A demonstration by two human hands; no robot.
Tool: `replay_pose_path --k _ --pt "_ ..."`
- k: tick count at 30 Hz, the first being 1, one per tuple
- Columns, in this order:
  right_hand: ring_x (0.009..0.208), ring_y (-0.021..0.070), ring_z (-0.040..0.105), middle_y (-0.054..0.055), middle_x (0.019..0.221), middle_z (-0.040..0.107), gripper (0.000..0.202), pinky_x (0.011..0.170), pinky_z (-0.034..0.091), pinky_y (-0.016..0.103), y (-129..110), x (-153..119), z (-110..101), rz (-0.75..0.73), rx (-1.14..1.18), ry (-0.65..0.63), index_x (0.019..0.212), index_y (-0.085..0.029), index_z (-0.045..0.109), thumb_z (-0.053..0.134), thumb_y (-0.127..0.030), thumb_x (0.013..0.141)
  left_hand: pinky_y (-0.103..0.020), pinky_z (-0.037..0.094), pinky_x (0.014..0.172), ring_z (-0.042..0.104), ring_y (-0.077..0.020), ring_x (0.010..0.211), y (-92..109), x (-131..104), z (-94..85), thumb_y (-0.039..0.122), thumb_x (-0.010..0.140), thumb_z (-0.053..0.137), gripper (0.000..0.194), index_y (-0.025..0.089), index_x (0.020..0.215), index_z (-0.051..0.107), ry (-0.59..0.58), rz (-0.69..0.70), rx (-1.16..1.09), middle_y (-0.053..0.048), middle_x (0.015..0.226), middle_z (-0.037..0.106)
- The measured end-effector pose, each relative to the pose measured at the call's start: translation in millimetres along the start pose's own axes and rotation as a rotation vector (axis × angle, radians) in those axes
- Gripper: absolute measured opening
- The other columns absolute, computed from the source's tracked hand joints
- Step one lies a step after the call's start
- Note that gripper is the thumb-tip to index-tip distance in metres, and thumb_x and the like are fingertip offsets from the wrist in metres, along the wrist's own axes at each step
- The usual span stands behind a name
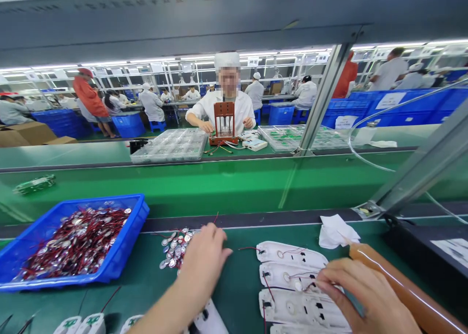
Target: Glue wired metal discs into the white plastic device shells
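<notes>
My left hand (204, 258) reaches over a pile of small round metal discs with red wires (175, 248). Its thumb stands apart from the bent fingers, whose tips are partly hidden; nothing shows in its grasp. Several white plastic shells (288, 307) lie side by side in front of me, with thin wires and discs inside them. Over the second and third shells, my right hand (360, 287) pinches a thin wire (310, 285) between thumb and forefinger. Under my left forearm lies another white shell part (212, 319), mostly covered.
A blue tray (137, 222) heaped with wired discs stands at left. White housings (91, 324) sit at the lower left edge. At right are a crumpled white tissue (336, 230), a brown roll (398, 285) and a black box (431, 261). A co-worker (226, 100) sits across the green conveyor (237, 183).
</notes>
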State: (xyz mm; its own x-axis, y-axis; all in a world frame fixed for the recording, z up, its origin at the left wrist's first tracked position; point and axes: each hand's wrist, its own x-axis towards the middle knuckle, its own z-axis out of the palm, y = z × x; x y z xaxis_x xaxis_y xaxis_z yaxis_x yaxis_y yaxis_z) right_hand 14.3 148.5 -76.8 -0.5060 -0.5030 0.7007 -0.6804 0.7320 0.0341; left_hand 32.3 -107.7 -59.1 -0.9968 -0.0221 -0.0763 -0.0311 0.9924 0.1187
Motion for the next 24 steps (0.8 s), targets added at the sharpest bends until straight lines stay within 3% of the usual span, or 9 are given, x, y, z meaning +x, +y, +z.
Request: replay_pose_path --k 4,6,9,14,18,24 --pt "0.099 0.0132 0.043 -0.002 0.111 0.049 0.03 0.08 0.031 0.026 6.0 -17.0 8.8 0.139 -0.123 -0.097 0.07 -0.02 0.061 0.04 -0.034 0.087 -0.036 0.037 0.081 0.051 -0.0249 0.095 -31.6 24.8 6.9 0.017 0.086 0.046 0.017 0.012 0.098 0.057 0.019 -0.036 0.056 -0.01 0.101 0.055" --pt "0.107 0.0165 0.039 -0.004 0.119 0.045 0.03 0.083 0.029 0.028 -2.4 -19.8 13.3 0.227 -0.138 -0.136 0.069 -0.019 0.061 0.039 -0.029 0.087 -0.035 0.037 0.078 0.052 -0.0223 0.089 -37.2 28.7 13.9 0.016 0.088 0.04 0.019 0.014 0.093 0.058 0.013 -0.025 0.075 -0.007 0.096 0.056" --pt "0.115 0.0184 0.033 -0.005 0.125 0.04 0.029 0.086 0.028 0.03 -14.2 -17.9 16.9 0.236 -0.095 -0.158 0.069 -0.017 0.06 0.039 -0.026 0.087 -0.035 0.036 0.078 0.053 -0.0225 0.087 -36.8 27.9 19.8 0.015 0.089 0.036 0.023 0.015 0.089 0.06 0.025 -0.011 0.123 -0.007 0.092 0.057" --pt "0.118 0.0199 0.031 -0.005 0.129 0.038 0.028 0.086 0.024 0.031 -15.7 -22.8 19.6 0.126 -0.035 -0.106 0.065 -0.016 0.058 0.04 -0.025 0.084 -0.037 0.035 0.076 0.052 -0.0241 0.082 -36.5 23.4 17.9 0.01 0.089 0.026 0.033 0.011 0.086 0.059 0.1 0.015 0.158 -0.01 0.087 0.056" --pt "0.119 0.0193 0.031 -0.008 0.128 0.039 0.032 0.088 0.021 0.033 -18.9 -32.6 26.6 0.216 0.049 -0.135 0.061 -0.016 0.057 0.036 -0.023 0.084 -0.035 0.035 0.07 0.05 -0.0219 0.075 -39.0 20.2 8.0 0.014 0.09 0.022 0.032 0.014 0.086 0.054 0.192 -0.028 0.067 -0.007 0.079 0.055" --pt "0.117 0.0149 0.035 -0.012 0.117 0.048 0.038 0.09 0.02 0.032 -24.7 -35.2 34.3 0.324 0.169 -0.03 0.056 -0.02 0.056 0.032 -0.024 0.085 -0.029 0.04 0.065 0.056 -0.0167 0.072 -38.7 11.5 -9.1 0.031 0.093 0.019 0.029 0.019 0.102 0.044 0.254 -0.119 -0.175 -0.002 0.081 0.057"
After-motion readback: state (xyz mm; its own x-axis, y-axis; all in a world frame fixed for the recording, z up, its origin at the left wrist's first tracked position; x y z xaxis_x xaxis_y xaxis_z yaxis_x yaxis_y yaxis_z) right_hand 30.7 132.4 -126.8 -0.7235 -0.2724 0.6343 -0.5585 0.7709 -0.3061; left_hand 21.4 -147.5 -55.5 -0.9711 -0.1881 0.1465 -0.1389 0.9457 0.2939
